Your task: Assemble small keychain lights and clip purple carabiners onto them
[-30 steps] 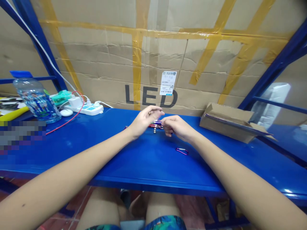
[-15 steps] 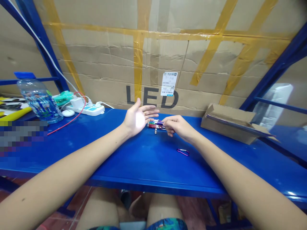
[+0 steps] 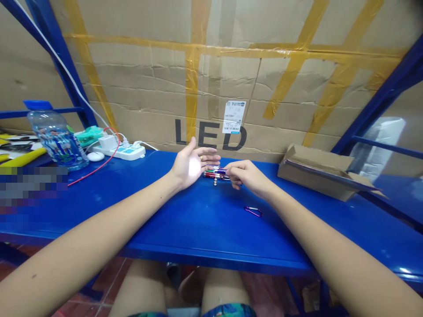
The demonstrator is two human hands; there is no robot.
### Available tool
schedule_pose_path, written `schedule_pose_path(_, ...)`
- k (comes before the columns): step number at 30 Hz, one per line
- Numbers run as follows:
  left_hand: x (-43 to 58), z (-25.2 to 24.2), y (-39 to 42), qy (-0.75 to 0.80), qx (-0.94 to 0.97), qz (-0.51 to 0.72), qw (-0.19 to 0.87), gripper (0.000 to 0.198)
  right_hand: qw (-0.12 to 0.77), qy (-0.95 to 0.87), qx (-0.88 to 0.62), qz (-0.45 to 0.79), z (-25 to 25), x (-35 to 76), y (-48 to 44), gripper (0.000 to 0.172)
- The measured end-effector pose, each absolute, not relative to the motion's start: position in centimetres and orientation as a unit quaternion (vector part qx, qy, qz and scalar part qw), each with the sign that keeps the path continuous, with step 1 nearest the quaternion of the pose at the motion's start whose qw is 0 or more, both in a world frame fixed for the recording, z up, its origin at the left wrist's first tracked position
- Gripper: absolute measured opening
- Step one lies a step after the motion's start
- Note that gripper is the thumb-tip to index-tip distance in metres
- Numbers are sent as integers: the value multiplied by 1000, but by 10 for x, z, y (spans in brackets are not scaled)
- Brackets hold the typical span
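Blue table (image 3: 198, 233) wide on both sides, my right hand (image 3: 247, 177) gripping torches (image 3: 214, 173), level, pointing left at my open left hand (image 3: 190, 166)

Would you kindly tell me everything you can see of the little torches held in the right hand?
The little torches are a tight bundle of slim, shiny, metal-looking cylinders in red, green and purple. They lie roughly level, pinched at one end by the right hand. Their free ends are aimed at the open left hand, whose palm shows a bright spot of light. A small silvery piece hangs beneath. Whether they rest on the blue table or hover just above it cannot be told.
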State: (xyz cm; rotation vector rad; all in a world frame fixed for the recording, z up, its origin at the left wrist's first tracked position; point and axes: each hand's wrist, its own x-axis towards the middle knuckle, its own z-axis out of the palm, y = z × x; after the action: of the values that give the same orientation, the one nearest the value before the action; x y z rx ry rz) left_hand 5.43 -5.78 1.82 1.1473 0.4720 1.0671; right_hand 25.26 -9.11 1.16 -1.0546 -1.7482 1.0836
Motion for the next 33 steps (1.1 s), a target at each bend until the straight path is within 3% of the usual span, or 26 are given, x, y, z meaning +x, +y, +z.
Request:
schedule_pose_path(7, 54, 17, -58, 200, 522, 459, 690, 68, 377, -721, -403, 420, 9, 254, -91, 23)
schedule_pose_path(33, 54, 16, -58, 205, 525, 455, 690, 70, 385, -720, -422, 393, 11, 257, -92, 15)
